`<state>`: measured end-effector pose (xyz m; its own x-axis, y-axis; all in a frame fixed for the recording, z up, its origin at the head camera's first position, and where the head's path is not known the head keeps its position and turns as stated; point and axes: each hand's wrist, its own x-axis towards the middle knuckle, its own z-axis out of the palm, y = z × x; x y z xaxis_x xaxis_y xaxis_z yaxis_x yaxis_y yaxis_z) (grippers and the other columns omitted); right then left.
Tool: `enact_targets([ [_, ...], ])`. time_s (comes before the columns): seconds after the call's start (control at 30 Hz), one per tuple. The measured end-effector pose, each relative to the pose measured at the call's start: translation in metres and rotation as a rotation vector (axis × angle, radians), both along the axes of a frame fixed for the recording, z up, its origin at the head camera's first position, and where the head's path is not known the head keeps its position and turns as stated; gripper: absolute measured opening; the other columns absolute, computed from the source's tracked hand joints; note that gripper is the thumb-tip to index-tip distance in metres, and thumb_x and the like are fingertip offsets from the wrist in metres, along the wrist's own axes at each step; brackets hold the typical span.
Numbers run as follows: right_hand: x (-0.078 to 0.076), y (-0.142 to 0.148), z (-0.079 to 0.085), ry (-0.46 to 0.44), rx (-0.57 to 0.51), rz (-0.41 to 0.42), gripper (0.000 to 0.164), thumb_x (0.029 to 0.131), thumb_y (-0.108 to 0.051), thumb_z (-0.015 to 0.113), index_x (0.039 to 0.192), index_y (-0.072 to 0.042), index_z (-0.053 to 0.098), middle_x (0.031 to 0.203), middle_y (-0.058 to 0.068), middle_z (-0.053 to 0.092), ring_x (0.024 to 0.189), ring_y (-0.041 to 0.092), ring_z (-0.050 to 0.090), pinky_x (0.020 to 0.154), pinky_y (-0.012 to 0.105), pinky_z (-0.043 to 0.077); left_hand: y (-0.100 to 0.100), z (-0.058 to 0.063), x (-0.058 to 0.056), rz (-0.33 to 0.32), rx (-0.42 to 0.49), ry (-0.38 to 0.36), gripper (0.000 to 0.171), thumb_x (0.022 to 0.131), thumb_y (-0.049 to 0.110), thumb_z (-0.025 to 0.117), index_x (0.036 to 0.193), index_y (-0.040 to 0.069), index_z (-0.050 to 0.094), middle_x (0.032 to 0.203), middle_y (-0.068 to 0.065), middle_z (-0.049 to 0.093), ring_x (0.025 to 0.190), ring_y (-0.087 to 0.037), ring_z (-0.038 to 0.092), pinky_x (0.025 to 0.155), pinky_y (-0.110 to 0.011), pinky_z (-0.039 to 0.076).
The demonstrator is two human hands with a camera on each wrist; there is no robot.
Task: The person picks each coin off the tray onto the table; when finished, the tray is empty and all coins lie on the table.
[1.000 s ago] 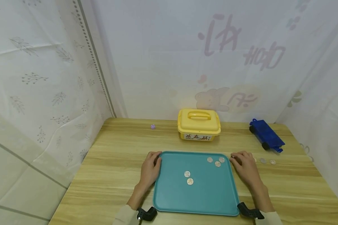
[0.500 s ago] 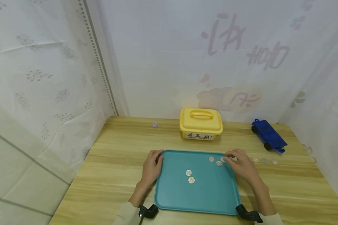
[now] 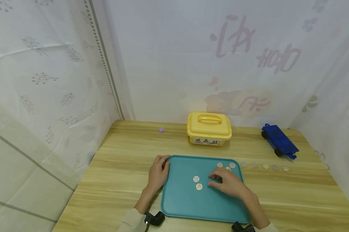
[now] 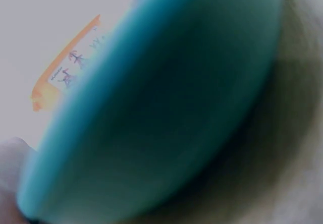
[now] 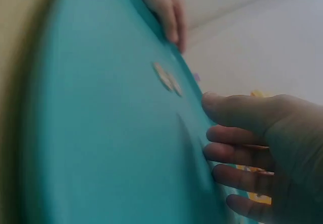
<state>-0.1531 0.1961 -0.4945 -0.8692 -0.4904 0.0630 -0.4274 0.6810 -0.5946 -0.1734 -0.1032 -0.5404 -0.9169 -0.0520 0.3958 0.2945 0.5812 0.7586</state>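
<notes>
A teal tray (image 3: 189, 203) lies on the wooden table. My left hand (image 3: 158, 173) rests at its upper left edge, thumb and fingertips touching the rim; in the right wrist view those fingers (image 5: 171, 22) look fairly straight. Over the right half of the tray hovers my right hand (image 3: 228, 183), thumb and fingers apart with nothing between them. Just left of its fingertips lie two coins, an upper coin (image 3: 196, 179) and a lower coin (image 3: 199, 187). Three more coins sit by the upper right corner, one corner coin (image 3: 232, 165) nearest the rim and another partly hidden by my right hand.
Several coins form a row on the table right of the tray, among them a gold-toned coin (image 3: 265, 166). Behind the tray stands a yellow lidded box (image 3: 210, 127). A blue toy trailer (image 3: 280, 140) is at back right, a small purple piece (image 3: 161, 130) at back left.
My right hand has moved left from beside the tray's right rim to above the tray, uncovering coins of the row. My left hand has stayed at the left rim.
</notes>
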Motion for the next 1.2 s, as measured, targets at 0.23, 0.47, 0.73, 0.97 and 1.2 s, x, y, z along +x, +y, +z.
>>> enact_targets([
  [0.23,0.006,-0.017,-0.005,0.061,0.030,0.051,0.028,0.076,-0.044,0.066,0.097,-0.025,0.066,0.089,-0.015,0.056,0.080,0.001,0.050,0.072,0.020,0.044,0.000,0.002,-0.001,0.008,-0.002,-0.018,0.025,0.088,0.013,0.056,0.112,0.012,0.062,0.094,0.001,0.055,0.066,-0.006,0.044,0.056,-0.019,0.037],
  [0.47,0.010,-0.033,-0.012,0.141,0.049,0.083,0.028,0.074,-0.045,0.067,0.095,-0.027,0.065,0.086,-0.017,0.054,0.079,0.000,0.048,0.071,0.020,0.043,0.001,0.001,-0.001,0.009,-0.011,-0.025,0.025,0.088,0.015,0.055,0.113,0.013,0.062,0.094,0.002,0.055,0.067,-0.006,0.045,0.057,-0.019,0.038],
  [0.73,0.013,-0.040,-0.018,0.147,0.022,0.067,0.019,0.076,-0.037,0.069,0.090,-0.026,0.063,0.082,-0.015,0.052,0.077,0.000,0.045,0.069,0.018,0.042,0.002,0.000,0.001,0.015,-0.001,-0.034,0.025,0.088,0.014,0.056,0.112,0.014,0.062,0.095,0.002,0.056,0.067,-0.006,0.046,0.057,-0.019,0.038],
  [0.97,0.012,-0.042,-0.019,0.114,0.027,0.047,0.016,0.079,-0.038,0.065,0.091,-0.029,0.058,0.083,-0.018,0.050,0.078,-0.001,0.044,0.071,0.020,0.038,0.001,0.001,-0.001,0.014,-0.008,-0.021,0.026,0.088,0.014,0.056,0.113,0.012,0.062,0.096,0.000,0.056,0.068,-0.007,0.046,0.058,-0.020,0.039],
  [1.2,0.011,-0.041,-0.019,0.096,-0.013,0.123,0.014,0.082,-0.032,0.063,0.095,-0.028,0.059,0.081,-0.018,0.051,0.073,0.000,0.046,0.065,0.018,0.040,0.001,-0.002,-0.001,0.008,-0.012,-0.015,0.026,0.088,0.015,0.056,0.113,0.012,0.062,0.096,-0.001,0.056,0.066,-0.006,0.045,0.056,-0.019,0.037],
])
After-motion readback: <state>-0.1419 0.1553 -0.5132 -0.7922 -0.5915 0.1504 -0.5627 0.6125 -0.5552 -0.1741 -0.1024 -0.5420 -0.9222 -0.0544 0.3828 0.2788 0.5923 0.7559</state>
